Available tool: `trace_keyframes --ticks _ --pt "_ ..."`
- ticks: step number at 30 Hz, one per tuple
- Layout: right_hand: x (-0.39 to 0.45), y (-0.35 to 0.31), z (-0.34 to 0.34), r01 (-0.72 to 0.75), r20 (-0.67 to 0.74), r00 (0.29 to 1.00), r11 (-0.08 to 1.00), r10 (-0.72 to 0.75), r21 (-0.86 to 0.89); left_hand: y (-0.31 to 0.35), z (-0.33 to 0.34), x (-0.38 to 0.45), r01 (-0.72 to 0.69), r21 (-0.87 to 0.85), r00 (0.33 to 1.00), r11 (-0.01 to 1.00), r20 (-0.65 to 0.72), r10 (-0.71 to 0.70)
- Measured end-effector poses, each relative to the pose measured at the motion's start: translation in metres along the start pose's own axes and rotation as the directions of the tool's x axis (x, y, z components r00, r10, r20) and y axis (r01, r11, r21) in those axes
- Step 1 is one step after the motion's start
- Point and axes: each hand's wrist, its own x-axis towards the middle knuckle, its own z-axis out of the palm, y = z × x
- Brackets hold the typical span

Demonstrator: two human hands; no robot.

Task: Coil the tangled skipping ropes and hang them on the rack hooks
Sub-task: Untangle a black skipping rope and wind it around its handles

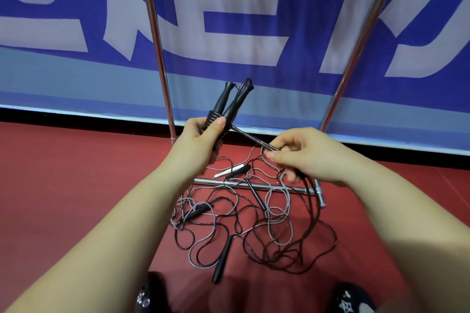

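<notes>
Behind the grip, a blue banner carried large pale lettering, cropped so that I could not read any word. My left hand was curled round two black handles held together, pointing up and away, with dark cord wound in tight turns round them just above my thumb. From those turns a taut stretch of rope ran to my right hand, which pinched it between thumb and fingers, palm down. Below both hands the tangled ropes, black and grey, lay on the red floor over the rack's chrome base bar. The rack's two chrome uprights rose on either side beyond my hands.
</notes>
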Motion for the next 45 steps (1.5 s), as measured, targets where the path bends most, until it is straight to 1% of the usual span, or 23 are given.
trace_keyframes --ticks 2,4,7,10,13,16,19,22,26,31,36,38,43,45 --pt "0.0 0.002 -0.003 0.035 -0.122 0.991 0.993 -0.049 -0.11 -0.003 -0.002 0.002 0.022 0.036 1.0 0.999 -0.023 -0.021" --pt "0.0 0.002 -0.004 0.093 -0.202 0.97 0.972 -0.138 -0.215 -0.007 -0.004 0.003 0.038 0.106 0.999 0.994 -0.037 -0.034" --pt "-0.004 -0.001 -0.003 0.16 -0.221 0.945 0.931 -0.24 -0.328 -0.013 -0.002 0.004 0.029 0.243 1.0 0.97 -0.019 -0.025" --pt "-0.006 -0.002 0.001 0.237 -0.23 0.907 0.879 -0.353 -0.414 -0.015 0.003 0.002 0.021 0.385 1.0 0.923 0.013 -0.028" --pt "-0.005 -0.002 0.001 0.297 -0.212 0.875 0.827 -0.436 -0.478 -0.015 0.009 -0.001 -0.005 0.501 0.99 0.865 0.122 -0.065" --pt "-0.003 0.001 -0.003 0.308 -0.19 0.874 0.814 -0.446 -0.494 -0.014 0.013 -0.004 -0.058 0.552 0.958 0.832 0.265 -0.11" --pt "-0.001 0.007 -0.007 0.281 -0.203 0.889 0.84 -0.41 -0.465 -0.012 0.015 -0.008 -0.105 0.553 0.923 0.826 0.364 -0.126" --pt "0.002 0.012 -0.01 0.242 -0.196 0.916 0.872 -0.35 -0.426 -0.011 0.016 -0.01 -0.137 0.526 0.893 0.84 0.432 -0.125" --pt "0.004 0.014 -0.008 0.196 -0.159 0.947 0.892 -0.281 -0.408 -0.012 0.018 -0.014 -0.188 0.508 0.86 0.841 0.499 -0.109" --pt "0.005 0.015 -0.011 0.138 -0.14 0.973 0.948 -0.183 -0.286 -0.009 0.019 -0.016 -0.206 0.415 0.843 0.886 0.535 -0.055" --pt "0.003 0.016 -0.014 -0.009 -0.038 0.999 0.979 0.002 -0.204 -0.008 0.016 -0.019 -0.213 0.332 0.831 0.919 0.556 -0.008" --pt "0.002 0.016 -0.014 -0.062 0.035 0.997 0.99 0.067 -0.123 -0.007 0.015 -0.019 -0.207 0.306 0.828 0.929 0.561 -0.001" --pt "-0.002 0.011 -0.018 -0.177 0.252 0.954 0.984 0.162 0.037 -0.001 0.012 -0.022 -0.143 0.169 0.794 0.975 0.608 0.011" --pt "-0.002 0.01 -0.02 -0.211 0.336 0.929 0.967 0.154 0.141 0.001 0.012 -0.024 -0.096 0.076 0.788 0.993 0.615 0.029"
